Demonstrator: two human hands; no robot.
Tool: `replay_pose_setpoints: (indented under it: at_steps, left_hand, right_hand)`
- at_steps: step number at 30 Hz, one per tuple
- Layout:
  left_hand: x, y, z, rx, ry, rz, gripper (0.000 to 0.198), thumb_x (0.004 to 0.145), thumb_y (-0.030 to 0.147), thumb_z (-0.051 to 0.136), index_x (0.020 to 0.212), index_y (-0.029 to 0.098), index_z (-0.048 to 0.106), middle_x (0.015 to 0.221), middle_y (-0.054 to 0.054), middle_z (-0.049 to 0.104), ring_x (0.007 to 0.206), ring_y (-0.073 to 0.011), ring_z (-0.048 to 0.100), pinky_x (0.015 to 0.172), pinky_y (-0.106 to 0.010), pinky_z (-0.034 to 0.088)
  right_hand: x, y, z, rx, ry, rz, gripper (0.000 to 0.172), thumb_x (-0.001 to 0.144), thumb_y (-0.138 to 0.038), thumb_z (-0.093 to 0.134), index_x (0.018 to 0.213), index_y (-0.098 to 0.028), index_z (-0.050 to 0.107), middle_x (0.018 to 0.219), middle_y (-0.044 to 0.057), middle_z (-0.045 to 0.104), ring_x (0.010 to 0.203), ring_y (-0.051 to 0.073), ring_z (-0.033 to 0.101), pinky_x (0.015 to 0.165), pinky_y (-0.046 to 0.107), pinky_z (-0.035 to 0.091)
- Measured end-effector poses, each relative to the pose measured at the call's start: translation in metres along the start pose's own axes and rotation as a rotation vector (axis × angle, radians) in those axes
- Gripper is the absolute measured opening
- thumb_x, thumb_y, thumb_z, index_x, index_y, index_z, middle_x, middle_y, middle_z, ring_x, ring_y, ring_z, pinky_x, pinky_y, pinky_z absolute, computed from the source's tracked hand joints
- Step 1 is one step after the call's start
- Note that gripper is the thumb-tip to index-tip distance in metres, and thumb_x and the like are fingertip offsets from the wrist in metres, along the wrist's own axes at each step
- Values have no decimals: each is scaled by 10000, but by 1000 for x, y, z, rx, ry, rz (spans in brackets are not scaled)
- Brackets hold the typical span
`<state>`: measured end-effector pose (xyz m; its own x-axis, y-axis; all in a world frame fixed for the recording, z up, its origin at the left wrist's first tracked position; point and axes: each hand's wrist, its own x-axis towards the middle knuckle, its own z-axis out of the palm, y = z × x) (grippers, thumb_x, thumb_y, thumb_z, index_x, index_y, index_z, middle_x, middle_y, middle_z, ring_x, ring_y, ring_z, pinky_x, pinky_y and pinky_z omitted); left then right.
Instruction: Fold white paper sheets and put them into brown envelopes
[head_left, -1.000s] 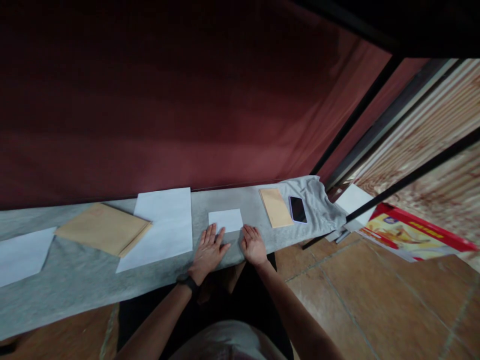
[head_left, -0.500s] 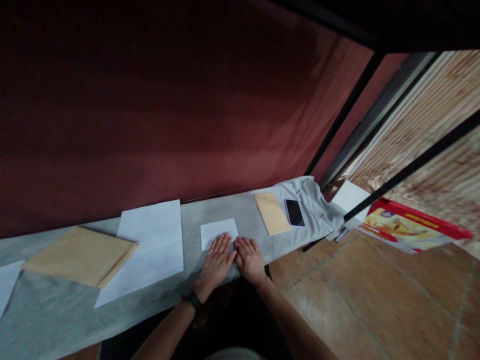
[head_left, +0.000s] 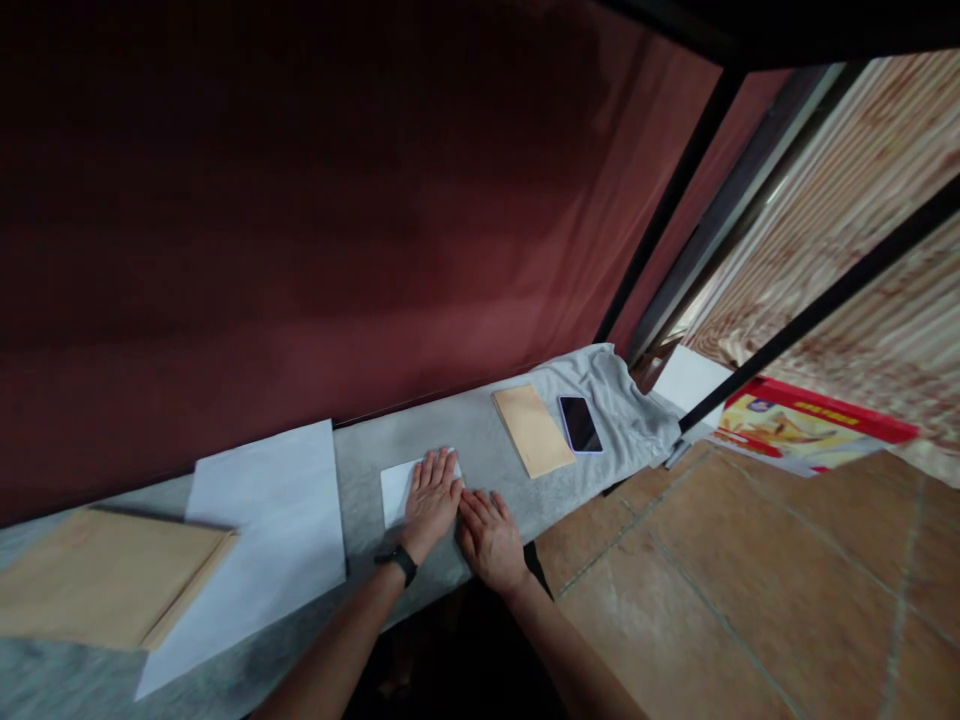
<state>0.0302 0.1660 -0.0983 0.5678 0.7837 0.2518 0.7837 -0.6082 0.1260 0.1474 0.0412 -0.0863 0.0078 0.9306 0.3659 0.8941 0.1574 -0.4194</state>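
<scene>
A small white sheet of paper (head_left: 394, 492), perhaps folded, lies on the grey cloth that covers the narrow table (head_left: 469, 420). My left hand (head_left: 430, 505) rests flat on its right part, fingers stretched out and pointing away from me, hiding much of it. At the sheet's lower right edge, my right hand (head_left: 491, 540) lies palm down with its fingers extended, their tips close to my left hand. Neither hand grips anything. To the right of them is a tan envelope (head_left: 532, 430), with a dark-screened phone (head_left: 580, 424) beside it.
On the left, a large white sheet (head_left: 277, 510) lies partly under a stack of brown envelopes (head_left: 112, 575). A dark red wall (head_left: 375, 280) runs behind the table. Black metal bars (head_left: 817, 300) and a red and yellow box (head_left: 802, 425) stand at the right, above a tiled floor (head_left: 712, 560).
My left hand has slid up and further over the small white sheet, covering more of it. My right hand stays by its edge. The camera view has turned somewhat to the right.
</scene>
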Motion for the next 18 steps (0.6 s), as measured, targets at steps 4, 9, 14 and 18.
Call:
replay_pose_setpoints:
  at_steps: [4, 9, 14, 18]
  left_hand:
    - [-6, -5, 0, -4, 6, 2, 578, 994, 329, 297, 1538, 145, 366, 1598, -104, 389, 1509, -272, 281, 1221, -495, 247]
    - [-32, -19, -2, 6, -27, 8, 581, 969, 237, 287, 1535, 139, 372, 1582, -109, 417, 1507, -240, 290, 1224, -472, 260]
    - [-54, -28, -8, 20, 52, -70, 595, 990, 321, 271, 1524, 81, 377, 1590, -186, 370, 1507, -297, 283, 1208, -524, 268]
    - [-59, -29, -11, -18, 122, -119, 642, 993, 397, 296, 1537, 59, 336, 1591, -221, 347, 1504, -326, 281, 1194, -550, 283]
  right_hand:
    - [12, -1, -4, 49, -14, 56, 402, 997, -231, 462, 1380, -239, 581, 1372, 52, 641, 1312, 211, 544, 1185, 439, 323]
    - [46, -4, 6, 5, -88, 8, 413, 1046, -309, 407, 1427, -218, 537, 1471, 52, 558, 1369, 208, 492, 1190, 420, 319]
    - [66, 3, 27, -95, -122, -7, 489, 1043, -411, 440, 1483, -199, 468, 1527, 72, 486, 1431, 239, 419, 1212, 468, 265]
    - [73, 15, 32, -126, -101, 5, 512, 1041, -409, 441, 1507, -197, 429, 1547, 73, 456, 1439, 251, 405, 1213, 491, 253]
